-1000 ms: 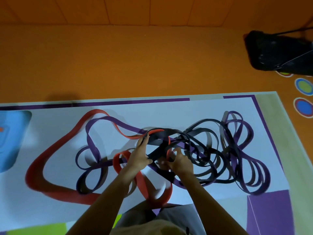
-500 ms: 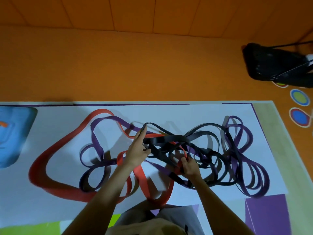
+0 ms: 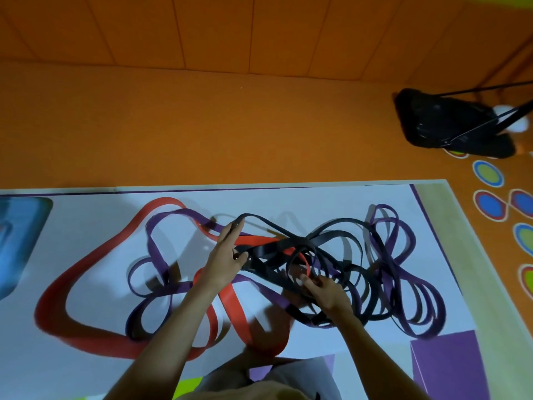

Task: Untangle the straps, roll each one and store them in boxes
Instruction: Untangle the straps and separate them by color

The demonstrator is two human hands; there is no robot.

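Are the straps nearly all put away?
Not yet. Nothing is rolled or boxed: the red strap, purple strap and black strap lie knotted together on the mat. The left hand and right hand hold the black strap. Untangling, rolling and storing all remain.

At my fingers (image 3: 230,235) I see a black strap (image 3: 323,238), a red strap (image 3: 233,313) and a purple strap (image 3: 155,252). The bench (image 3: 288,203) is white with a thin purple border line. Far left of my fingers there is a blue box (image 3: 17,241), and to the lower right a purple box (image 3: 444,362). Beyond, the floor (image 3: 202,125) is orange with ringed blue and green dots (image 3: 489,173).
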